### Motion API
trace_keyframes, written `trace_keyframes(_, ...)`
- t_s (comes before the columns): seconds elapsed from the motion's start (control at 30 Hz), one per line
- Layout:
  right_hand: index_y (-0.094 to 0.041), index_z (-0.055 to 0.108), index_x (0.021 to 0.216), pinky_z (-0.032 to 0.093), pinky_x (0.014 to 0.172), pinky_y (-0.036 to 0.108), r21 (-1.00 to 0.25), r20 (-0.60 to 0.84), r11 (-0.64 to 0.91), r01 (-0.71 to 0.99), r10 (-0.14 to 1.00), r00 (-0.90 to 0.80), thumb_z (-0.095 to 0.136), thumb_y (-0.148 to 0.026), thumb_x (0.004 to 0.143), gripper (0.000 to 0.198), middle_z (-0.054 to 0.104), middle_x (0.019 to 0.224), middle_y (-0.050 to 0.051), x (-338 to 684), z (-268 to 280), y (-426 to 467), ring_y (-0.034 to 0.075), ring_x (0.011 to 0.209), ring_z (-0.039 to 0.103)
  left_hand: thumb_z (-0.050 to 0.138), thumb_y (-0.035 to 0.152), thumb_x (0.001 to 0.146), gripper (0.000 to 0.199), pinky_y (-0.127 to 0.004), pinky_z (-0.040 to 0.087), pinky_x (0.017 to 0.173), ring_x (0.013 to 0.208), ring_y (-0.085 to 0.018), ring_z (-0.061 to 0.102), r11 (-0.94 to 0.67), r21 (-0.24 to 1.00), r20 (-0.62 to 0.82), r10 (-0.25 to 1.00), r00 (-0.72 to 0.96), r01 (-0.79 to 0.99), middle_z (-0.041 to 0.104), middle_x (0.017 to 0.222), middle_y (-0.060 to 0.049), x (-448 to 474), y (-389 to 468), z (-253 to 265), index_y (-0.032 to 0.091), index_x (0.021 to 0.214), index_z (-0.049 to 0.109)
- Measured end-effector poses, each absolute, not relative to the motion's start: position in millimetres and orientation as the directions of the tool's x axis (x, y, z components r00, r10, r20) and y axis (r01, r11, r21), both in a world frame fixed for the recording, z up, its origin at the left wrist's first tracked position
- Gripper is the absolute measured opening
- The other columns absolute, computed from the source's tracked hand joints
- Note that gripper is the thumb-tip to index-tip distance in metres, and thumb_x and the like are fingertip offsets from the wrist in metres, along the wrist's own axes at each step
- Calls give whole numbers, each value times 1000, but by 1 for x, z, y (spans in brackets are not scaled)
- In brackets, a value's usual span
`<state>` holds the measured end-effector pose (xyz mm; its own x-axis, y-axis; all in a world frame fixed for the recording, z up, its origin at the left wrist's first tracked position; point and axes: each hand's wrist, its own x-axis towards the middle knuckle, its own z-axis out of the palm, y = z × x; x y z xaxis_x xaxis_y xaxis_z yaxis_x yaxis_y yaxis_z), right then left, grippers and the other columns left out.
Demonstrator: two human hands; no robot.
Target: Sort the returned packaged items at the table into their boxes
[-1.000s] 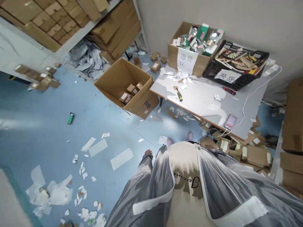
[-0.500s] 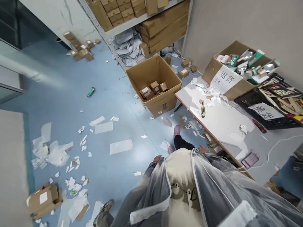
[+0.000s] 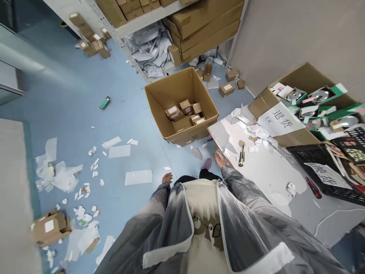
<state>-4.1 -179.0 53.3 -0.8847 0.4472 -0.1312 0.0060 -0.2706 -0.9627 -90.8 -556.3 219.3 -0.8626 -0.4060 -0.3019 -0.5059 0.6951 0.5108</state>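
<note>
Blue floor (image 3: 85, 114), strewn with paper scraps, runs beneath us. Our right hand (image 3: 221, 158) rests open at the worktop (image 3: 268, 171) corner, holding nothing, just beside one yellow-and-black utility knife (image 3: 241, 155). Our left hand (image 3: 167, 177) hangs empty, fingers loose. Beyond, one open carton (image 3: 182, 108) holds several small boxes. A paper sign (image 3: 281, 118) reads "退货区"; a second sign (image 3: 327, 174) is too tilted to read.

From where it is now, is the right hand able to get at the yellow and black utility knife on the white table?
Probably yes: the right hand sits at the table edge, the knife lies just beyond, nothing between.
</note>
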Motion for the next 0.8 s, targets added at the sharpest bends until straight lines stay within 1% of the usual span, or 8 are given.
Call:
trace_keyframes(0.1,-35,79,121,69,117,57,-928,-224,-369,51,446,-867,76,-53,96,30,82,141,13,-34,31,-171,38,139,77,80,55,93,34,-38,65,87,112,-31,80,736,560,-196,-327,-925,-379,78,97,-9,-145,-507,218,23,100,71)
trace_keyframes(0.2,-33,79,136,61,131,58,-910,-260,-408,68,437,-861,73,-56,85,56,77,160,15,-52,27,-155,40,155,70,76,59,101,37,-37,66,101,122,-27,81,736,632,-150,-191,-970,-242,86,116,-12,-190,-457,207,23,109,78)
trace_keyframes(0.3,-30,73,157,58,137,60,-900,-276,-429,77,423,-863,71,-59,82,80,65,180,19,-66,32,-135,41,163,67,78,55,104,31,-41,65,117,128,-26,83,704,703,-117,-28,-993,-102,90,127,-12,-222,-412,195,26,112,84)
trace_keyframes(0.4,-29,71,163,58,137,58,-920,-232,-388,53,431,-872,73,-59,84,84,63,182,20,-81,44,-119,42,164,67,80,53,108,28,-46,65,121,127,-31,86,651,756,-61,181,-982,73,91,127,-13,-246,-377,191,26,113,87)
trace_keyframes(0.47,-27,71,164,58,137,58,-941,-200,-336,47,438,-877,73,-59,87,84,63,181,20,-94,56,-111,42,163,68,80,54,111,30,-48,66,119,125,-32,86,618,776,-52,261,-964,125,92,127,-15,-262,-359,192,26,114,88)
trace_keyframes(0.6,-28,71,168,58,139,61,-965,-195,-246,88,453,-870,70,-62,92,84,63,182,20,-118,92,-106,43,165,67,78,60,114,36,-48,66,120,125,-32,86,564,816,-53,293,-955,128,91,128,-15,-301,-339,197,25,116,88)
trace_keyframes(0.7,-30,70,171,55,142,62,-979,-177,-179,101,480,-859,71,-63,94,83,61,186,17,-142,128,-105,42,170,61,79,66,113,44,-46,68,118,123,-31,84,516,849,-15,243,-970,116,89,131,-17,-338,-337,200,23,119,88)
trace_keyframes(0.8,-31,67,177,50,148,63,-991,-120,-115,72,487,-865,72,-62,98,85,54,195,15,-185,162,-101,42,181,50,80,74,110,54,-44,70,114,120,-28,83,485,868,15,185,-983,105,87,134,-18,-382,-344,199,23,125,86)
